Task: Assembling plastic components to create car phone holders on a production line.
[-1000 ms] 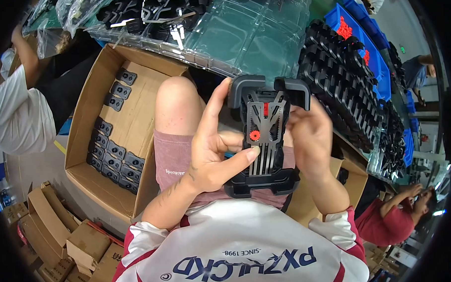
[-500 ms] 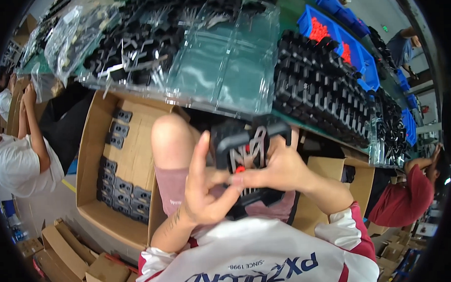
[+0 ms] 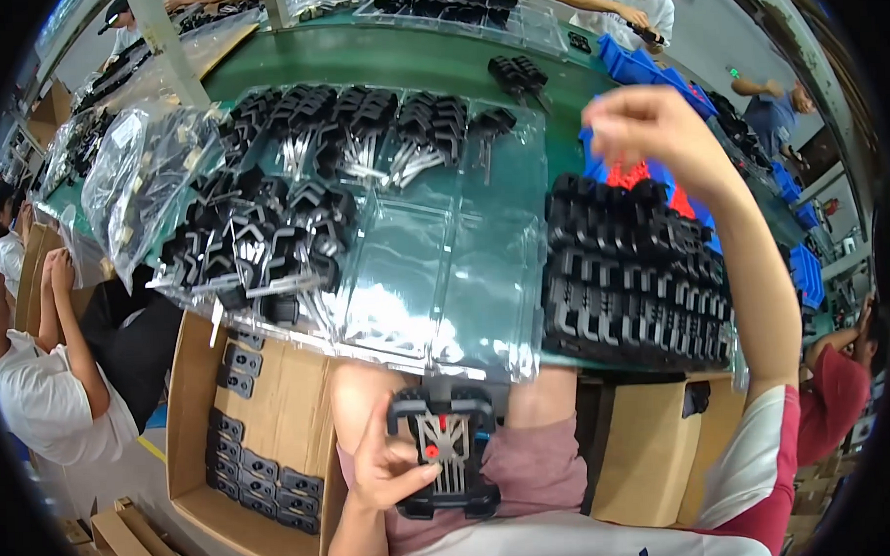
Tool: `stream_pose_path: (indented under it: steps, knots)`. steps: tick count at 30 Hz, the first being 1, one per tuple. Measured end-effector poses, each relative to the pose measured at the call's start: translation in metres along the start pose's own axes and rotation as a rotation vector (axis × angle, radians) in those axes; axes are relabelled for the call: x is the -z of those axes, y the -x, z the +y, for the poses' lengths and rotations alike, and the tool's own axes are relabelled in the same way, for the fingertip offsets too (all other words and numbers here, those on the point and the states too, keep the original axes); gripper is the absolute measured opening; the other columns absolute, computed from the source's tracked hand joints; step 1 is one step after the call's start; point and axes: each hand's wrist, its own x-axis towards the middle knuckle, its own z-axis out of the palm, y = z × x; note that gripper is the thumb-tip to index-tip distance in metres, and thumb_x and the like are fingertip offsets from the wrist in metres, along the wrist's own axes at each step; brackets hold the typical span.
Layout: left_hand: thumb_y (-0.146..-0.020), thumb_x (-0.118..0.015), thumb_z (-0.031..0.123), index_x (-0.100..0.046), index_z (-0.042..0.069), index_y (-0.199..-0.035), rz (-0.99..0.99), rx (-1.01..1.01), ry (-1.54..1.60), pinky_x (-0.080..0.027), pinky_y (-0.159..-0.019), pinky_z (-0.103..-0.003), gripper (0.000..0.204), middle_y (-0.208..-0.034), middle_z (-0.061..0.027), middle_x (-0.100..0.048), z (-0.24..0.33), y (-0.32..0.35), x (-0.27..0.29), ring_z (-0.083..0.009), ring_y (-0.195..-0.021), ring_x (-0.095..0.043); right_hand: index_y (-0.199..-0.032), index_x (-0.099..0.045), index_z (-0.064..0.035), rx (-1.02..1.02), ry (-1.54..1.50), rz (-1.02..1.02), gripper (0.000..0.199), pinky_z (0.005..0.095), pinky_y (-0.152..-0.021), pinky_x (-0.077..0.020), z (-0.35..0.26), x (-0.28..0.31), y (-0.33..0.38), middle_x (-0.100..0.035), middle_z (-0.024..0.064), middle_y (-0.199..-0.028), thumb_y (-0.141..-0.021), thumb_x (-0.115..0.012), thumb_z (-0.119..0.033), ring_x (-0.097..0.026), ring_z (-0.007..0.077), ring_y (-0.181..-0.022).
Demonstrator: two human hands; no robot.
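Upright over my lap, a black frame-like assembly [image 3: 453, 474] faces up, with silvery metal arms and small red pieces in its middle. My left hand [image 3: 381, 468] grips it from the left side, its thumb on the metal part. My right hand [image 3: 650, 124] is raised over the blue bin [image 3: 706, 237] of red pieces [image 3: 630, 173] at the back right. Its fingers look curled together, slightly blurred; whatever they may hold is hidden. Below that hand stand stacked black clamp-shaped parts [image 3: 642, 301].
A clear plastic tray [image 3: 406, 279] holds black hooked parts with metal stems [image 3: 257, 236]. Plastic bags [image 3: 133, 181] lie at its left. An open carton [image 3: 192, 483] with flat black parts stands at my left, another carton [image 3: 635, 453] at my right. Other people work around the green table [image 3: 359, 56].
My right hand has left the assembly and moved up and right to the red-piece bin. My left hand keeps the assembly, now lower. The view has tilted toward the table.
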Motion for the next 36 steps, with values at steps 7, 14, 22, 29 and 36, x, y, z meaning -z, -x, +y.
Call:
stream_pose_path:
  steps: [7,14,22,29,36]
  knots:
    - [-0.073,-0.068,-0.013,-0.027,0.001,-0.144,-0.2,0.146,-0.116,-0.044,-0.054,-0.018,0.083,-0.089,-0.0151,-0.064,-0.014,-0.013,0.017,-0.014,-0.065,-0.06,-0.138,-0.041,-0.0069,0.292,0.824,0.047,0.08,0.0373,-0.078,-0.0532,0.167,0.053,-0.204,-0.053,0.0177,-0.129,-0.07,-0.078,-0.03,-0.053,0.0314,-0.115]
    - [-0.08,-0.069,0.003,-0.032,-0.01,-0.138,-0.727,0.073,-0.417,-0.047,-0.072,-0.033,0.071,-0.111,-0.0185,-0.059,-0.066,-0.016,0.066,-0.0292,-0.079,-0.061,-0.141,-0.038,-0.0148,-0.036,0.862,-0.113,0.091,0.0401,-0.088,-0.0492,0.169,0.012,-0.279,-0.046,0.0165,-0.137,-0.062,-0.082,-0.025,-0.046,0.0338,-0.123]
    - [-0.078,-0.069,-0.002,-0.036,-0.01,-0.136,-0.454,-0.378,-0.593,-0.047,-0.067,-0.026,0.067,-0.089,-0.016,-0.065,-0.001,-0.073,0.039,-0.0249,-0.068,-0.06,-0.141,-0.035,-0.0211,-0.253,0.5,-0.266,0.095,0.0566,-0.073,-0.0518,0.198,0.023,-0.31,-0.053,0.0117,-0.125,-0.061,-0.086,-0.021,-0.057,0.0367,-0.098]
    - [-0.084,-0.063,0.007,-0.042,-0.012,-0.13,-0.017,1.25,0.399,-0.047,-0.078,-0.035,0.054,-0.105,-0.0218,-0.06,-0.024,-0.024,0.039,-0.0286,-0.089,-0.059,-0.133,-0.047,-0.0178,-0.081,0.377,-0.012,0.08,0.0371,-0.061,-0.051,0.191,0.067,-0.256,-0.06,0.0097,-0.107,-0.062,-0.083,-0.012,-0.059,0.0262,-0.077]
    - [-0.06,-0.071,-0.017,-0.02,0.001,-0.146,-0.203,0.112,-0.054,-0.053,-0.074,-0.031,0.102,-0.101,-0.0195,-0.066,-0.031,-0.003,0.033,-0.0248,-0.087,-0.065,-0.121,-0.052,0.0011,0.234,0.705,0.151,0.068,0.0293,-0.069,-0.0476,0.031,0.141,-0.078,-0.063,0.0092,-0.094,-0.062,-0.08,-0.018,-0.056,0.0194,-0.075]
